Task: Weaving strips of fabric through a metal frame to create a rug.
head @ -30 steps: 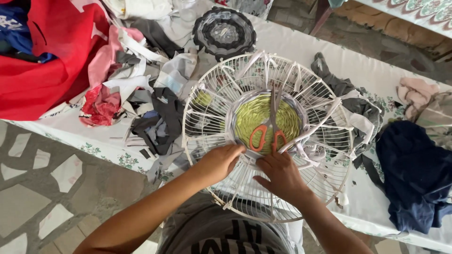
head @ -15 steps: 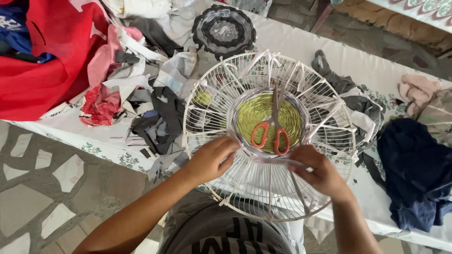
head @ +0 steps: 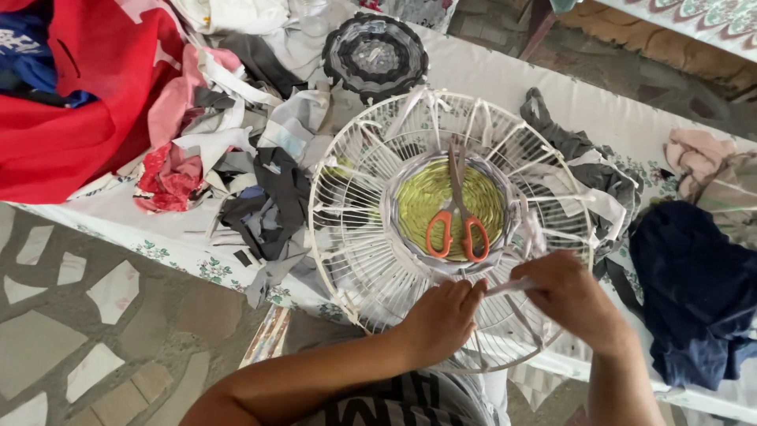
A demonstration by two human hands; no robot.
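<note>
Weaving cloth strips on a white wire fan guard (head: 363, 237), centre done, outer ring bare.

Left hand (head: 441, 319), fingers together, presses the guard's near edge on the surface (head: 505, 67); orange-handled scissors (head: 457, 229) lie on the yellow-green woven centre (head: 430, 197); right hand (head: 572, 300) pinches a white strip (head: 509, 287).

- A big red cloth (head: 71, 118) lies at the left of the table.
- A round woven mat in grey and black (head: 375, 57) sits above.
- A dark blue garment (head: 694, 300) is at the right.
- A pink crumpled cloth (head: 694, 154) lies near it.
</note>
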